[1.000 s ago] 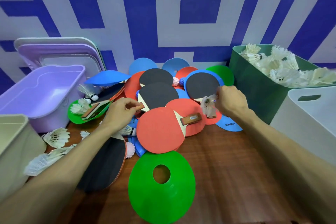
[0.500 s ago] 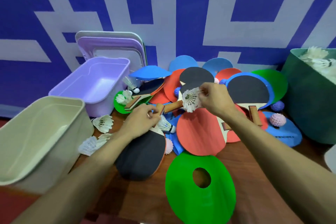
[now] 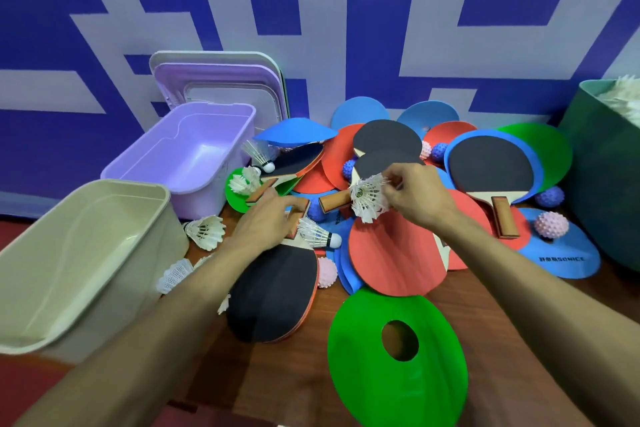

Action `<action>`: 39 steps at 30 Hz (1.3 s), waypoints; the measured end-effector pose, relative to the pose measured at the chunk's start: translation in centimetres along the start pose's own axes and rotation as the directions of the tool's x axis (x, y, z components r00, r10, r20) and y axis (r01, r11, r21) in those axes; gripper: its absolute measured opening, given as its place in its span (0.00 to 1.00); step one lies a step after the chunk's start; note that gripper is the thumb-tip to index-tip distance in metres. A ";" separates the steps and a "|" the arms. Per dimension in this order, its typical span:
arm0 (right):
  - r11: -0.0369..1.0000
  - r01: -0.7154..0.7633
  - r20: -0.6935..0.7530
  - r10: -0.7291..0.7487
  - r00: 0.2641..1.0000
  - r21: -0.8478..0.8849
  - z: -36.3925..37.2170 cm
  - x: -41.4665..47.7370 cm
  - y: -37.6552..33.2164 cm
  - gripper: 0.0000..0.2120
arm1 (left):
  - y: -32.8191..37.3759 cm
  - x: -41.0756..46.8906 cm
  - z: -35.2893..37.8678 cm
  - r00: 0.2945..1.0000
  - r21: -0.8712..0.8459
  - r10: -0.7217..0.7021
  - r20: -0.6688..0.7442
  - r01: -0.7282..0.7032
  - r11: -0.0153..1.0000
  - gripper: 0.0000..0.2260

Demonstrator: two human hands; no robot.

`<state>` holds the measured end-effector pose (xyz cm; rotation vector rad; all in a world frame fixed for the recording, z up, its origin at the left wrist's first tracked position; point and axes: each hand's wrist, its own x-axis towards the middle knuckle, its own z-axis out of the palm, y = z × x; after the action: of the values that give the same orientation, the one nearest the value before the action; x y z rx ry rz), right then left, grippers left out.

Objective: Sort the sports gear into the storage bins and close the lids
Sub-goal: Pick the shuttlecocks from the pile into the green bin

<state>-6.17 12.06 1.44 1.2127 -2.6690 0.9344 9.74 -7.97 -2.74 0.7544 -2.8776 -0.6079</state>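
One shuttlecock is pinched by its feathers in the fingers of the right hand, raised above the heap. Just left of it, the fingers of the left hand curl round the handle of a black paddle lying on the desk. Far right of the fingers, the green bin already holds shuttlecocks. To their left, the purple bin and beige bin look empty. Other paddles, cones and balls lie unsorted, and the lids lean on the wall, so most work seems left.
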 end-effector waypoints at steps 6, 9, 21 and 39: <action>1.000 0.001 0.013 -0.001 1.000 0.010 0.6 0.3 -0.6 0.09 | 0.3 -0.7 -0.6 1.000 0.148 -0.001 -0.002 0.001 0.989 0.10; 1.000 -0.002 0.017 0.002 1.000 0.006 0.6 0.5 -0.5 0.09 | 1.9 -0.6 0.4 0.994 0.244 0.103 0.035 -0.108 0.964 0.17; 0.999 -0.020 0.013 0.021 1.000 -0.027 -0.7 -0.2 0.4 0.09 | 4.8 0.7 1.7 0.949 0.593 0.139 0.282 -0.286 0.753 0.22; 0.932 -0.206 -0.189 0.269 0.944 0.298 -6.1 0.6 0.9 0.08 | 7.8 1.6 -3.9 0.977 -0.237 0.128 -0.172 -0.167 0.957 0.15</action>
<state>-8.31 15.47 6.10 0.7631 -2.6010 1.4270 5.62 -3.95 3.96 0.5190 -2.6190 -0.8320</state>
